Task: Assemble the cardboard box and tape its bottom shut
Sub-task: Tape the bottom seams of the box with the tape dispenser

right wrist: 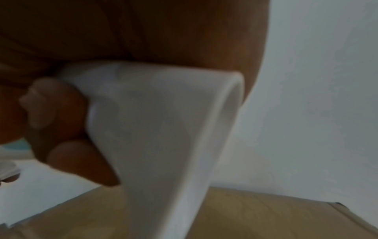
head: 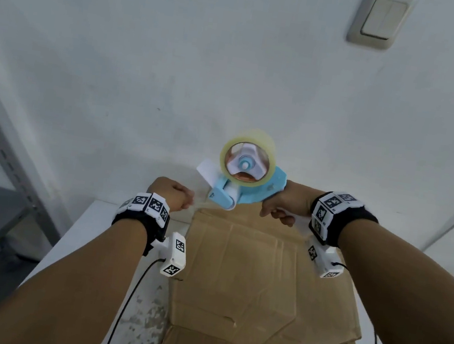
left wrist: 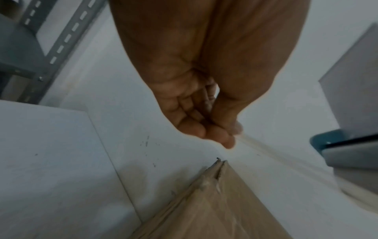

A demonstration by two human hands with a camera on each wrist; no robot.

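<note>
While right hand (head: 283,202) grips blue-white plastic tape dispenser (head: 244,174) and left hand (head: 174,193) pinches its clear tape end (head: 203,204), brown cardboard box (head: 257,279) lies below, nearer, long axis near-far.

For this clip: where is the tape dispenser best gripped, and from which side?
By its white handle at the rear, from the right, as the right hand does. That leaves the roll and front roller clear for the left hand pinching the tape end.
</note>
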